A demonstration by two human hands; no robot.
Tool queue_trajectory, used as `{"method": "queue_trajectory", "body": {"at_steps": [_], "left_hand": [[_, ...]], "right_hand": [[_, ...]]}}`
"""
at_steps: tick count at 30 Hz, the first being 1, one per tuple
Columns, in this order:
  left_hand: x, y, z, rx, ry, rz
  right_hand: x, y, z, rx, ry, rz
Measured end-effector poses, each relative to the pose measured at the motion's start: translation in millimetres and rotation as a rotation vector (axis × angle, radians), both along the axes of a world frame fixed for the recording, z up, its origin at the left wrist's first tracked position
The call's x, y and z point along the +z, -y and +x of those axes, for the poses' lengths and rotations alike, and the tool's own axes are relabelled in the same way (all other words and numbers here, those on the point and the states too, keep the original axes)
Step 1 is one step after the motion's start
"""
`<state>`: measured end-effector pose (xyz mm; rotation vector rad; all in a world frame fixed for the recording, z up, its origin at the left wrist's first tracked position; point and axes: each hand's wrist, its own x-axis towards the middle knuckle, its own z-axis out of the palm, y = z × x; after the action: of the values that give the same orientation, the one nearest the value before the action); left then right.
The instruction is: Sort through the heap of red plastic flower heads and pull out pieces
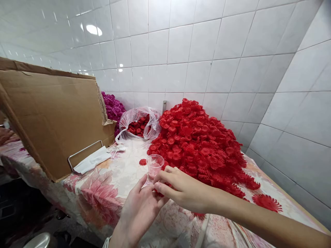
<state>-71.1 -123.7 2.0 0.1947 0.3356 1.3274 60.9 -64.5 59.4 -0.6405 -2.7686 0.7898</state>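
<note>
My left hand (141, 208) is palm up over the table's front part, thumb stretched out and the other fingers partly hidden. Across its fingertips lies my right hand (177, 187), its fingers bent and closed together. A bit of a red artificial flower (157, 193) shows between the two hands, mostly covered by the right fingers. Just beyond the fingertips stands a small clear plastic cup (155, 165); what it contains is hard to make out. Behind the right hand rises a large pile of red artificial flowers (199, 141). One loose red flower head (142, 162) lies left of the cup.
A clear plastic bag (124, 129) of dark red pieces sits against the tiled wall. Purple flowers (113, 108) are heaped behind an upright cardboard sheet (51, 117). White paper (93, 160) rests by a metal wire stand (85, 150). A floral cloth (103, 187) covers the table.
</note>
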Motion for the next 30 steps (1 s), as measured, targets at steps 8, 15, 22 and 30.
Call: {"method": "queue_trajectory", "body": {"at_steps": [8, 15, 22, 30], "left_hand": [[-2.6, -2, 2, 0.015, -0.014, 0.106], [8.4, -2, 1, 0.035, -0.003, 0.055], [26.0, -16, -11, 0.172, -0.273, 0.123], [48.5, -62, -38, 0.248, -0.727, 0.233]], "right_hand": [[0.2, -8, 2, -0.045, -0.052, 0.184], [-1.4, -6, 3, 0.009, -0.105, 0.104], [9.3, -25, -5, -0.087, -0.241, 0.216], [2.4, -57, -19, -0.193, -0.411, 0.144]]}}
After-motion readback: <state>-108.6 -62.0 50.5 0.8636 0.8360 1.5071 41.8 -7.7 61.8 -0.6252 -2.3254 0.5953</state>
